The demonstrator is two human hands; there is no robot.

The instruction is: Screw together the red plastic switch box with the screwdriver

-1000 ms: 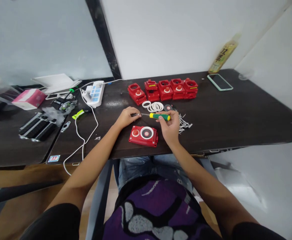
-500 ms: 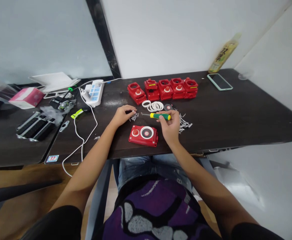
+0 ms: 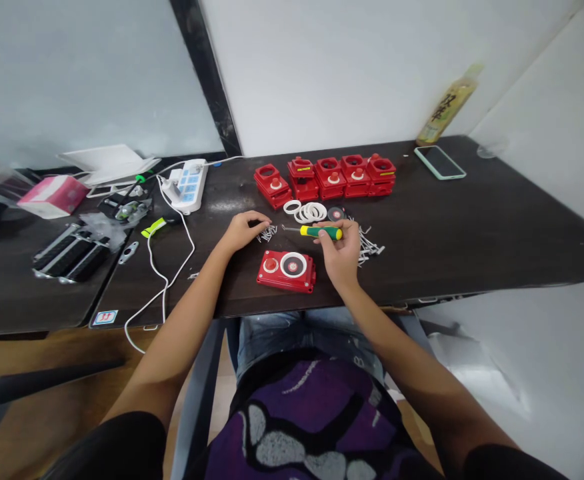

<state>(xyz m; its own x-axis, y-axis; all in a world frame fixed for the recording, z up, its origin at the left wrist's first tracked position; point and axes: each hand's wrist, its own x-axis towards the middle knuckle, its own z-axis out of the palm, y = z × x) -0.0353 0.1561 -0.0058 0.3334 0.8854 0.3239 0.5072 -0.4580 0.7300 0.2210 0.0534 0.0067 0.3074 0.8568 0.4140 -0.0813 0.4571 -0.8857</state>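
Observation:
My right hand (image 3: 343, 252) is closed round the green and yellow handle of a screwdriver (image 3: 321, 232), whose shaft points left. Its tip ends just right of a small pile of screws (image 3: 268, 233). At those screws, my left hand (image 3: 245, 232) has thumb and forefinger drawn together; what is between them, if anything, is too small to make out. Below both hands lies a red control box (image 3: 286, 272) with a red button and a white ring around a dark disc. Long white pieces (image 3: 369, 248), like bolts or pins, are heaped right of my right hand.
Several red housings (image 3: 332, 179) stand in a row at the back. White rings (image 3: 311, 213) and a dark disc (image 3: 337, 214) lie before them. A power strip (image 3: 192, 187) with a white cable (image 3: 192, 241) is left; a phone (image 3: 441, 163) and bottle (image 3: 447, 110) are back right.
My left hand has shifted very slightly at the screw pile, its fingertips drawing a little up and left. The screwdriver and my right hand have hardly moved.

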